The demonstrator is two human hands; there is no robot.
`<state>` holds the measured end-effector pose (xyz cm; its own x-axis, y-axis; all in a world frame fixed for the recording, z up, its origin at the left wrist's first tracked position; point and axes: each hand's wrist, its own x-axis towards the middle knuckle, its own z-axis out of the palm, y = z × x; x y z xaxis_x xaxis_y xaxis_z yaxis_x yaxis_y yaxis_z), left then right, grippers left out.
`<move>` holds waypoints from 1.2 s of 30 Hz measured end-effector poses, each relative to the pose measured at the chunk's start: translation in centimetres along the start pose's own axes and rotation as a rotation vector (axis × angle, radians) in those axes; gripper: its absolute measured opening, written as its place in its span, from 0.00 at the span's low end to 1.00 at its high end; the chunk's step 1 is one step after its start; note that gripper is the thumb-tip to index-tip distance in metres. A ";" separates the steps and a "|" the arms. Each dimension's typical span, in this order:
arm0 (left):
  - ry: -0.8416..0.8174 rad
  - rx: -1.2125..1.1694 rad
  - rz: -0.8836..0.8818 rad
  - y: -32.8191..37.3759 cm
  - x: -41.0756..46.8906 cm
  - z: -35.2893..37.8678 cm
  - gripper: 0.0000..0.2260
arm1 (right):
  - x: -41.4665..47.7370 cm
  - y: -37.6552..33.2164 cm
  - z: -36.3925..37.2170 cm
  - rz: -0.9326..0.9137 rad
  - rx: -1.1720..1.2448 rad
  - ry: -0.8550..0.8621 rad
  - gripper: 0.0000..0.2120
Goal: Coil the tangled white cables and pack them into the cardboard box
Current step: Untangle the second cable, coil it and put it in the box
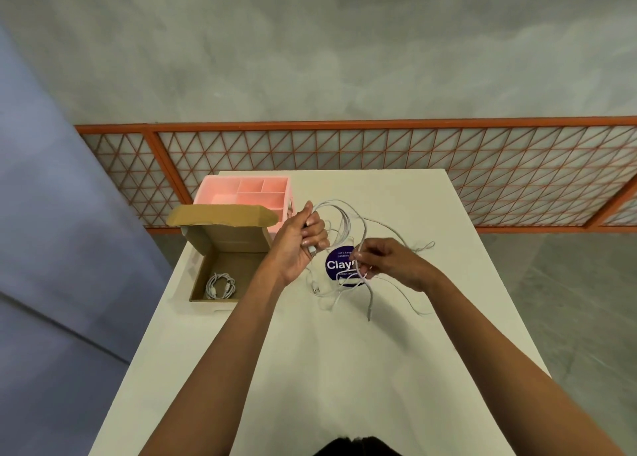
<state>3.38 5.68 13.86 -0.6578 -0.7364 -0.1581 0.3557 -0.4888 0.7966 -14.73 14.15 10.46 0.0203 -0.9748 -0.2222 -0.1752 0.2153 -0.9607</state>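
Observation:
A tangle of white cables hangs between my hands above the white table. My left hand is raised and grips a loop of cable, with a connector end poking out below its fingers. My right hand pinches another strand slightly lower and to the right. Loose ends trail down onto the table near a plug. The open cardboard box stands to the left of my left hand, lid flap up. One coiled white cable lies inside it.
A pink plastic organiser with several compartments stands behind the box at the table's far edge. A round dark-blue sticker lies on the table under the cables. An orange lattice railing runs beyond the table.

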 end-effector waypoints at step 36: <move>-0.041 0.306 -0.062 -0.3 -0.5 0.5 0.19 | 0.8 -6.6 0.4 0.224 0.076 0.076 0.09</move>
<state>3.25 6.43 13.99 -0.7005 -0.6871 -0.1930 0.1020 -0.3641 0.9258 -13.19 11.95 16.55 -0.0853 -0.9033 -0.4204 -0.0927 0.4273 -0.8993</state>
